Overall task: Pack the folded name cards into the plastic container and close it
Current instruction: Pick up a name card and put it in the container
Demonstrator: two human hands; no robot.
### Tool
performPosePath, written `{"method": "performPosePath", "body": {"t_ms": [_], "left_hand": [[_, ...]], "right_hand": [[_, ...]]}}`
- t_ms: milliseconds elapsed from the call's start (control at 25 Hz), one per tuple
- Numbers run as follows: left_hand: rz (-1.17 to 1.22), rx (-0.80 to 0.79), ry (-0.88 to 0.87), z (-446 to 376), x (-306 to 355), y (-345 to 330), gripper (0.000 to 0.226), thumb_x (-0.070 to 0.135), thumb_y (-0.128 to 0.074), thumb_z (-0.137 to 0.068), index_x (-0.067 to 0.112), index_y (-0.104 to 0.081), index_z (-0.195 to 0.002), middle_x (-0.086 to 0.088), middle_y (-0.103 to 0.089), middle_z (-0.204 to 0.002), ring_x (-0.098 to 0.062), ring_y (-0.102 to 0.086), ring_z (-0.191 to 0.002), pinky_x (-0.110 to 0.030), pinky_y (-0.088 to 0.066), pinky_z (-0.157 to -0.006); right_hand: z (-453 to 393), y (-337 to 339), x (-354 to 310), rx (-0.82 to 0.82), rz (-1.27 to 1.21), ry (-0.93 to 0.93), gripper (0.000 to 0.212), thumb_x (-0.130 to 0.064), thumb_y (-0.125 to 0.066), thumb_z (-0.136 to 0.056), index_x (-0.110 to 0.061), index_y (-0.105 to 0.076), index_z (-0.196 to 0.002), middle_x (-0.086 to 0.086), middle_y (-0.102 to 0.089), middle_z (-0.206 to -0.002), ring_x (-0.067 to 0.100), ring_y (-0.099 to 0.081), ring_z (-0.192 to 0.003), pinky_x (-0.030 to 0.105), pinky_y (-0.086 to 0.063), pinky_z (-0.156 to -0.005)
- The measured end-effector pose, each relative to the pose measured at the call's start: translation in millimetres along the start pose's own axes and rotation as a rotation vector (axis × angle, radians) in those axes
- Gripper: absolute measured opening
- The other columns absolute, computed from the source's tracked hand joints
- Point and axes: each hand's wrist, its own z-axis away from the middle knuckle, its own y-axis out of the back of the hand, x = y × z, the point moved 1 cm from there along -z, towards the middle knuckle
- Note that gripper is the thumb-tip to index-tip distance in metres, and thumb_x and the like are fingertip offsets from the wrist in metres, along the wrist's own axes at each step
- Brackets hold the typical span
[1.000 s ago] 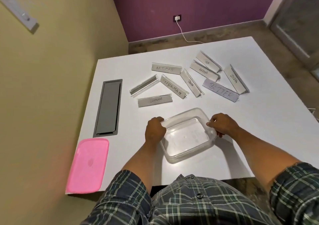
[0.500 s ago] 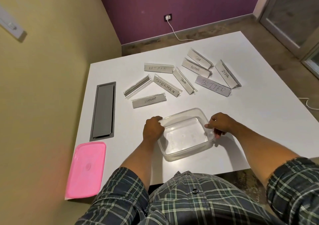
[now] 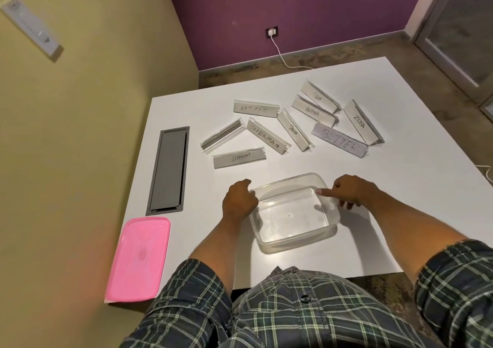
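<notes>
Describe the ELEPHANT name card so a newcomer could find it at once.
Start at the clear container near the white table's front edge. The ELEPHANT card lies just beyond its far-left corner. It is the card nearest the left hand.

The person wears a dark plaid shirt (image 3: 306, 313) in a navy-grey ground crossed by pale green and white lines forming a regular grid. A placket runs up the centre of the shirt front, carrying one dark round button (image 3: 304, 298) at 6 o'clock in the view. Both sleeves are short or rolled, ending above the elbow: the left sleeve (image 3: 197, 294) at 7 o'clock, the right sleeve (image 3: 458, 289) at 4 o'clock. Both forearms are bare below the cuffs. The left hand (image 3: 239, 199) and right hand (image 3: 352, 191) are bare; no rings, watch or bands are visible on either hand or wrist.
</notes>
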Motion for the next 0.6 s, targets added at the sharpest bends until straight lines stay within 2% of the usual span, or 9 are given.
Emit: {"method": "performPosePath", "body": {"t_ms": [120,200,280,440,600], "left_hand": [[0.019,0.059,0.037,-7,-10,12,0.054,0.028,-0.055,-0.096,0.016,-0.046,-0.147,-0.002,-0.048,-0.151,-0.025,-0.041,-0.141,-0.038,-0.038,-0.110],[0.049,0.104,0.065,-12,-15,22,0.054,0.027,-0.056,-0.095,0.014,-0.046,-0.146,-0.003,-0.049,-0.150,-0.026,-0.045,-0.139,-0.039,-0.040,-0.109],[0.049,0.138,0.086,-18,-21,32,0.051,0.027,-0.056,-0.093,0.015,-0.049,-0.142,-0.004,-0.054,-0.146,-0.027,-0.049,-0.134,-0.040,-0.044,-0.105],[0.068,0.169,0.118,-32,-29,48,0.049,0.025,-0.059,-0.091,0.012,-0.050,-0.137,-0.008,-0.057,-0.139,-0.030,-0.052,-0.129,-0.040,-0.045,-0.101],[0.096,0.134,0.138,-50,-35,60,0.049,0.026,-0.062,-0.086,0.012,-0.051,-0.131,-0.009,-0.059,-0.129,-0.032,-0.056,-0.122,-0.046,-0.049,-0.099]], "right_hand": [[-12,8,-13,0.311,0.114,0.060,0.068,-0.088,-0.039,-0.079,-0.025,-0.065,-0.079,-0.004,-0.073,-0.084,0.020,-0.065,-0.075,0.033,-0.047,-0.075],[-20,13,-29,0.406,0.095,0.095,0.054,-0.080,-0.045,-0.084,-0.030,-0.065,-0.084,-0.003,-0.071,-0.091,0.023,-0.063,-0.082,0.034,-0.045,-0.076],[-29,16,-52,0.402,0.058,0.135,0.043,-0.072,-0.053,-0.084,-0.031,-0.067,-0.087,-0.006,-0.072,-0.092,0.022,-0.066,-0.087,0.034,-0.048,-0.079],[-44,14,-97,0.372,0.023,0.219,0.027,-0.055,-0.064,-0.082,-0.031,-0.067,-0.092,-0.007,-0.072,-0.097,0.020,-0.064,-0.090,0.032,-0.045,-0.075],[-67,9,-128,0.250,-0.061,0.260,0.041,-0.048,-0.072,-0.081,-0.024,-0.066,-0.114,-0.004,-0.069,-0.117,0.020,-0.063,-0.107,0.034,-0.048,-0.087]]}}
